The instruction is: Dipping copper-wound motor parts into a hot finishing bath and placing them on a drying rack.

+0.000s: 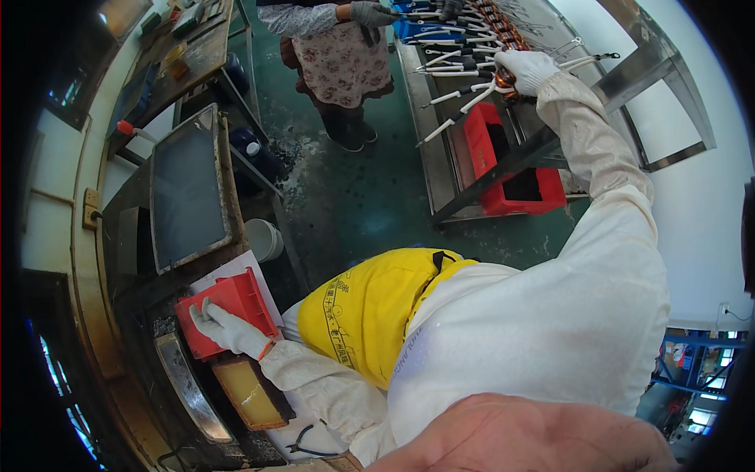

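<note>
My right hand (528,72), in a white glove, is closed around the near end of a row of copper coils (503,27). White-sleeved leads with ring terminals (464,88) stick out from the coils on both sides. My left hand (230,329), also white-gloved, is over a red plastic bin (244,299) at the left bench, its fingers apart and nothing seen in them. Beside that bin are a pan of yellowish material (250,393) and a shiny metal-topped trough (193,389). Part of the left palm is turned out of sight.
A co-worker's grey glove (371,13) is at the far end of the coils. A red crate (528,193) stands low under the metal rack (543,145). Along the left are a grey-topped tank (189,189), a white bucket (263,240) and pliers (311,450).
</note>
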`<move>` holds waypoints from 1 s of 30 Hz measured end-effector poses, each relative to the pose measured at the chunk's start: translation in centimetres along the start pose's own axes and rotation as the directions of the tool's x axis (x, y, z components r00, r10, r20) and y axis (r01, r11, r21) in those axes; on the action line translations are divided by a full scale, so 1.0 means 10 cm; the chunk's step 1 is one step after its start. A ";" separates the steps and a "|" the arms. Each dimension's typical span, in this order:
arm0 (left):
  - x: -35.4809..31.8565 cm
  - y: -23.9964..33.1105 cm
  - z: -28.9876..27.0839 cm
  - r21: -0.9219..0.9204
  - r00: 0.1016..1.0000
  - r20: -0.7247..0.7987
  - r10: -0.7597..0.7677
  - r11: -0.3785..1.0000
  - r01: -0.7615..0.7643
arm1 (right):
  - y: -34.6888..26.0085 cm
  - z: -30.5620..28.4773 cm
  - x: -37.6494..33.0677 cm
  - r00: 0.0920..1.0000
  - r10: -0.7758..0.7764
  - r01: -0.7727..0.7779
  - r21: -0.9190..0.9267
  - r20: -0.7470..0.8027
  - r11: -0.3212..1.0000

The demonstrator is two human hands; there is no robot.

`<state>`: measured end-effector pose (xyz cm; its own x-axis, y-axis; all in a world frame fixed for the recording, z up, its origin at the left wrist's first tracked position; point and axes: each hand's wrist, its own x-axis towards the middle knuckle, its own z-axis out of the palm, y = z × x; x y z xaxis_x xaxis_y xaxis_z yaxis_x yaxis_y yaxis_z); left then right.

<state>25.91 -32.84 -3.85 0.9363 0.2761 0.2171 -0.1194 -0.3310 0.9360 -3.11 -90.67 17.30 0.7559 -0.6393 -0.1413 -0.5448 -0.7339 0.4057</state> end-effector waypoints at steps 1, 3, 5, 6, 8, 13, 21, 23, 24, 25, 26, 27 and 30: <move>0.02 -0.01 0.00 -0.012 1.000 -0.002 -0.006 1.000 0.006 | 0.03 0.02 0.03 1.000 -0.001 0.001 -0.002 0.000 1.000; 0.02 -0.02 0.00 -0.024 1.000 -0.010 -0.014 1.000 0.013 | 0.07 0.09 0.09 0.982 0.160 -0.151 -0.092 0.104 0.984; 0.01 -0.01 0.03 -0.092 1.000 -0.015 -0.015 0.996 0.013 | 0.17 0.23 0.14 0.981 0.176 -0.169 -0.089 0.083 0.982; 0.01 -0.02 0.02 -0.092 1.000 -0.017 -0.015 0.996 0.013 | 0.22 0.28 0.18 0.981 0.186 -0.180 -0.087 0.063 0.980; 0.01 -0.04 -0.01 -0.087 1.000 0.001 -0.004 0.996 0.004 | 0.41 0.43 0.31 0.976 0.194 -0.185 -0.093 0.100 0.978; -0.01 0.01 -0.01 -0.098 1.000 0.021 -0.015 0.995 0.017 | 0.63 0.65 0.37 0.941 0.315 -0.308 -0.069 0.126 0.949; -0.03 0.07 -0.02 -0.066 0.999 0.038 -0.003 0.998 0.006 | 0.63 0.66 0.30 0.888 0.435 -0.429 -0.074 0.152 0.901; -0.03 0.08 -0.03 -0.035 0.999 0.041 -0.007 0.999 0.009 | 0.60 0.62 0.31 0.877 0.448 -0.441 -0.082 0.172 0.894; -0.02 0.04 -0.03 -0.034 0.999 0.037 -0.009 0.999 0.010 | 0.58 0.60 0.32 0.864 0.465 -0.456 -0.091 0.193 0.885; -0.01 -0.02 -0.03 -0.060 0.999 0.042 0.008 0.998 -0.005 | 0.62 0.64 0.34 0.865 0.464 -0.455 -0.091 0.192 0.886; 0.01 -0.02 -0.01 -0.087 0.999 0.048 0.026 0.996 -0.022 | 0.72 0.70 0.35 0.860 0.473 -0.467 -0.081 0.192 0.881; 0.01 -0.02 -0.01 -0.090 0.998 0.049 0.028 0.996 -0.023 | 0.80 0.77 0.37 0.854 0.483 -0.479 -0.070 0.193 0.875; -0.04 0.05 -0.04 -0.071 0.999 0.050 0.001 0.997 0.003 | 0.59 0.68 0.33 0.844 0.494 -0.489 -0.078 0.210 0.869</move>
<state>25.32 -32.79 -3.38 0.9516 0.2298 0.2038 -0.1403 -0.2651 0.9540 -6.30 -98.73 13.06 0.2924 -0.9501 -0.1083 -0.8150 -0.3069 0.4916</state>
